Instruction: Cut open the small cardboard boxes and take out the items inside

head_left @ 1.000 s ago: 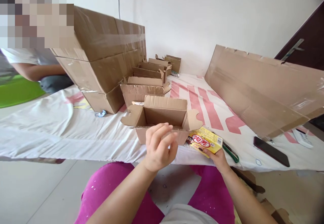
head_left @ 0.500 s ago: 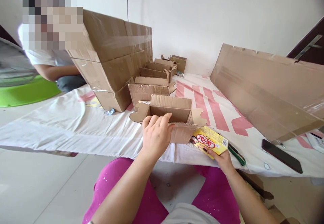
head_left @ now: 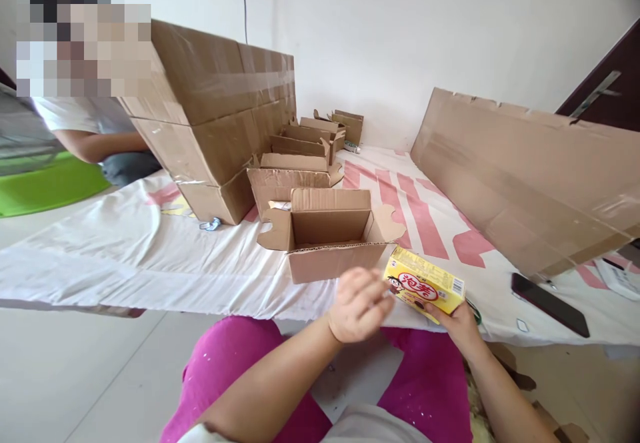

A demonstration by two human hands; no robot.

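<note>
In my right hand (head_left: 457,326) is a small yellow snack box (head_left: 423,286) with red lettering, a cartoon figure and a barcode; the thumb lies on its front. My left hand (head_left: 361,306) is in the air just left of that box, slightly blurred, with loosely bent fingers apart and nothing seen in them. Behind it an open cardboard carton (head_left: 337,263) stands on the cloth-covered table, flaps spread, and its visible inside shows only bare cardboard. A green-handled tool (head_left: 476,313) is mostly hidden behind my right hand.
Several open cartons (head_left: 290,179) stand in a row behind. Taped cartons (head_left: 215,83) are stacked at left, with a person (head_left: 95,139) beyond. A large cardboard piece (head_left: 520,176) stands at right, near a phone (head_left: 550,304). The table's cloth edge (head_left: 210,299) runs before my knees.
My left hand has let go of the carton's front edge and moved right and down toward the yellow box. My right hand has shifted the yellow box slightly right. The view has turned a little.
</note>
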